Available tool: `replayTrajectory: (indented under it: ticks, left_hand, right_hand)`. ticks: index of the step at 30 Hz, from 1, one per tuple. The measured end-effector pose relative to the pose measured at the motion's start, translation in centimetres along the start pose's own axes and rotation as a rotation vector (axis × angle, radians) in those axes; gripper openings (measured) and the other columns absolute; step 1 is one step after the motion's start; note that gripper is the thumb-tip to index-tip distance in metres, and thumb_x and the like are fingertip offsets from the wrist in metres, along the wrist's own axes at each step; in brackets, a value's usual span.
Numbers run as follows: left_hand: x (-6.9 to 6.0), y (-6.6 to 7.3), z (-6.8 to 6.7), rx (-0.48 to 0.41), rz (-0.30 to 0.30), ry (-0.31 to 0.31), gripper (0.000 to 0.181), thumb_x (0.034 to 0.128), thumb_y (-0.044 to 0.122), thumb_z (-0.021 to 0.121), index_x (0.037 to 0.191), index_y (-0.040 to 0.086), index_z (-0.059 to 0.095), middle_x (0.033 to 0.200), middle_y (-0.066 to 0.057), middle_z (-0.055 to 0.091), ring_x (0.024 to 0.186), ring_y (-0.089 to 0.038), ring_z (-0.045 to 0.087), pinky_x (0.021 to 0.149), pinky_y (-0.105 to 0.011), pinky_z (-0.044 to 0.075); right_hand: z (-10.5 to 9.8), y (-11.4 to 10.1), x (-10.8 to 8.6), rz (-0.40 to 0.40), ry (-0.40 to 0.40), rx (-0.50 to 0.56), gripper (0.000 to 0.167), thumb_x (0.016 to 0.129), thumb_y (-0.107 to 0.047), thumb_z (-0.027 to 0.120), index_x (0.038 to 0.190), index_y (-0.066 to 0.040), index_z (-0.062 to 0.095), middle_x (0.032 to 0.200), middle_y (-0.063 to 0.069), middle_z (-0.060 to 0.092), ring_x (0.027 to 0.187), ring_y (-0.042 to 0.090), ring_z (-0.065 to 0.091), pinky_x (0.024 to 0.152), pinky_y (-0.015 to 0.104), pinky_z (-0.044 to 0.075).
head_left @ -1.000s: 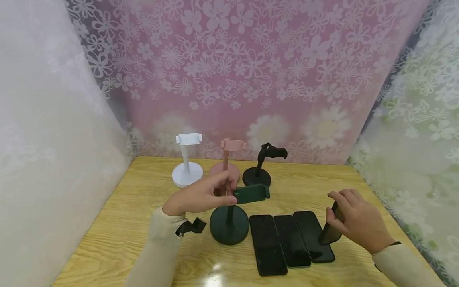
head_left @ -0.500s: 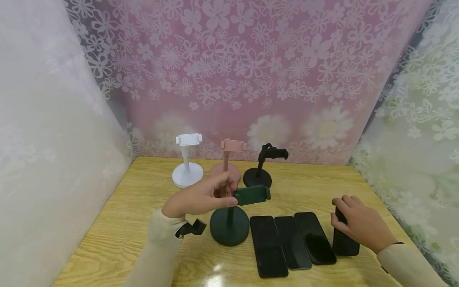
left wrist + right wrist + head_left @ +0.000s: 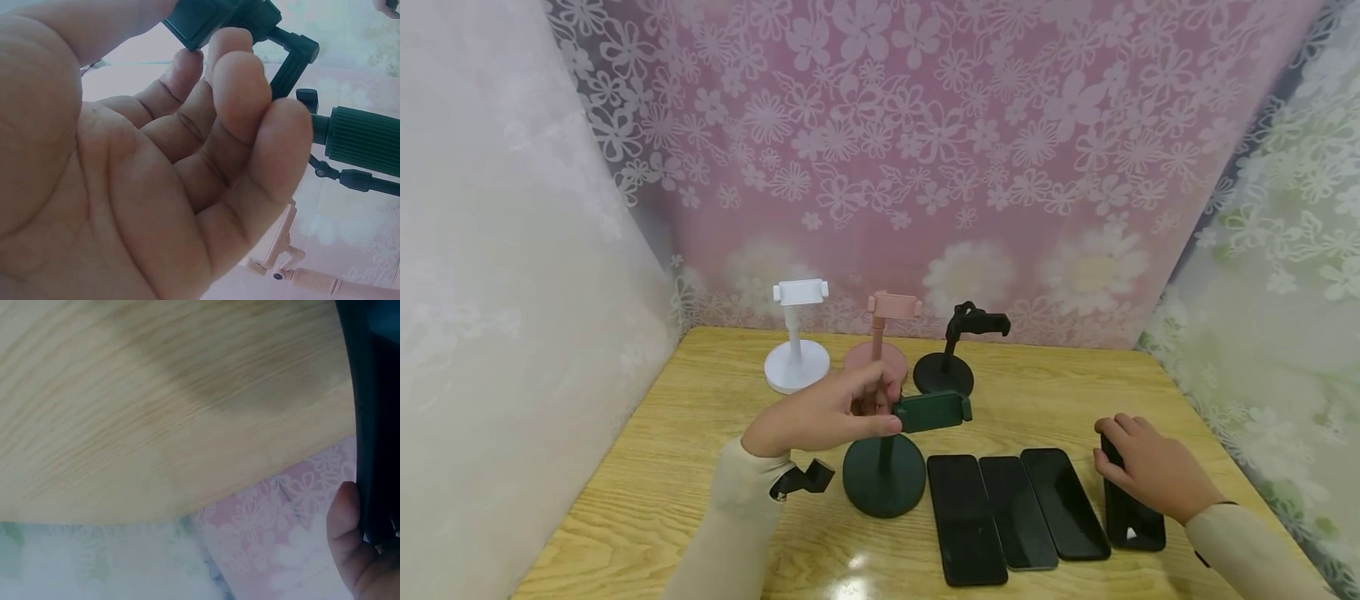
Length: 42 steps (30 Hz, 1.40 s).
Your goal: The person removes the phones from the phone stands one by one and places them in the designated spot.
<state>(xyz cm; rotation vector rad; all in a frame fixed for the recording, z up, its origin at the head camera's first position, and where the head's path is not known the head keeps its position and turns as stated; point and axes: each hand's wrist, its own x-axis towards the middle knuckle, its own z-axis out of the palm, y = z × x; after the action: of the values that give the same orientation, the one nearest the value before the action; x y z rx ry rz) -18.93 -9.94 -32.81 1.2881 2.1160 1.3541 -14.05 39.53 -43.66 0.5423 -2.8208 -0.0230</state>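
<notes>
My left hand (image 3: 827,412) pinches the left end of a dark green phone stand's clamp (image 3: 934,411) between thumb and fingers. The stand's round base (image 3: 883,483) rests on the table. In the left wrist view the fingers curl by the clamp and its jointed arm (image 3: 290,69), with the ribbed column (image 3: 365,139) beyond. My right hand (image 3: 1157,471) holds a black phone (image 3: 1135,525) by its far end, at the right of the row. In the right wrist view a fingertip (image 3: 345,512) touches that phone's edge (image 3: 362,425); most of the hand lies outside this view.
Three black phones (image 3: 966,521) lie side by side right of the green base. Behind stand a white phone stand (image 3: 797,367), a pink one (image 3: 895,307) and a black one (image 3: 943,375). Floral curtains (image 3: 880,125) enclose the wooden table (image 3: 647,467) at the back and sides.
My right hand has carried the phone rightward, from upright over the third phone, and lowered it to the table beside the row. My left hand keeps its grip on the green stand.
</notes>
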Motion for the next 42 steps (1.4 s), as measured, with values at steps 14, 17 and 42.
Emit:
replayTrajectory:
  ticks: [14, 17, 42]
  left_hand:
    - [-0.1, 0.1, 0.1, 0.076, -0.005, -0.002, 0.017, 0.1044, 0.025, 0.065, 0.116, 0.013, 0.06, 0.089, 0.0, 0.063, 0.075, -0.016, 0.056, 0.07, -0.028, 0.049]
    - [-0.1, 0.0, 0.2, 0.081, 0.004, -0.004, 0.016, 0.1044, 0.024, 0.065, 0.116, 0.013, 0.061, 0.088, 0.001, 0.063, 0.075, -0.015, 0.056, 0.069, -0.028, 0.049]
    - [-0.1, 0.1, -0.1, 0.111, -0.007, -0.014, 0.016, 0.1055, 0.029, 0.063, 0.115, 0.016, 0.061, 0.091, 0.002, 0.063, 0.076, -0.014, 0.057, 0.071, -0.028, 0.049]
  right_hand:
    - [2.9, 0.9, 1.5, 0.127, -0.189, 0.046, 0.022, 0.098, -0.036, 0.067, 0.1, -0.014, 0.065, 0.084, -0.003, 0.055, 0.063, 0.009, 0.048, 0.05, 0.034, 0.04]
    - [3.2, 1.0, 1.6, 0.136, -0.23, 0.048, 0.025, 0.098, -0.035, 0.067, 0.103, -0.011, 0.067, 0.086, -0.001, 0.057, 0.064, 0.011, 0.051, 0.052, 0.036, 0.043]
    - [3.8, 0.2, 1.7, 0.095, -0.213, 0.014, 0.03, 0.097, -0.037, 0.071, 0.106, -0.009, 0.066, 0.096, 0.005, 0.057, 0.073, 0.02, 0.055, 0.055, 0.04, 0.047]
